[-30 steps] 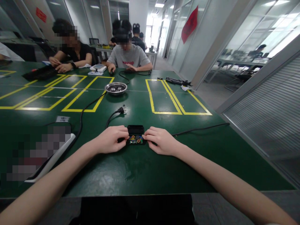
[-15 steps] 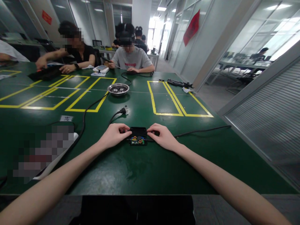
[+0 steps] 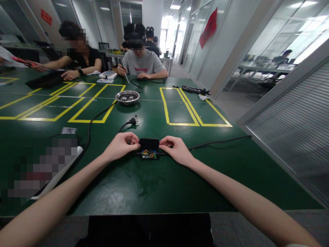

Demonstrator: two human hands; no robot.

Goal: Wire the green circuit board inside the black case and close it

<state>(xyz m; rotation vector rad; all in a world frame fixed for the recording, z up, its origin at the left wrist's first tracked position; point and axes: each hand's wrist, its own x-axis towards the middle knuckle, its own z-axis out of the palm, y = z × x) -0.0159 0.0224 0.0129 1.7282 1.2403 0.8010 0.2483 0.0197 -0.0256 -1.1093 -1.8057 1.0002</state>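
Between my hands is a small black plastic cover, tilted up behind an open power adapter. The adapter's circuit board shows copper-coloured coils and green, yellow and blue parts, and it rests on the green table. My left hand pinches the cover's left end between thumb and fingers. At the right end, my right hand pinches it the same way. Black cords run out from both sides of the adapter, partly hidden by my hands. A black power plug lies just beyond my left hand.
A metal bowl with small metal parts stands farther back. Yellow tape marks rectangles on the green table. At the left lies a blurred-out white-edged object. Two co-workers sit across; one holds a screwdriver. A black tripod-like item lies back right.
The black cover has tipped, now showing a plain dark face rather than its rimmed inside. My hands still pinch its ends. A co-worker at left has lifted a red tool leftward.
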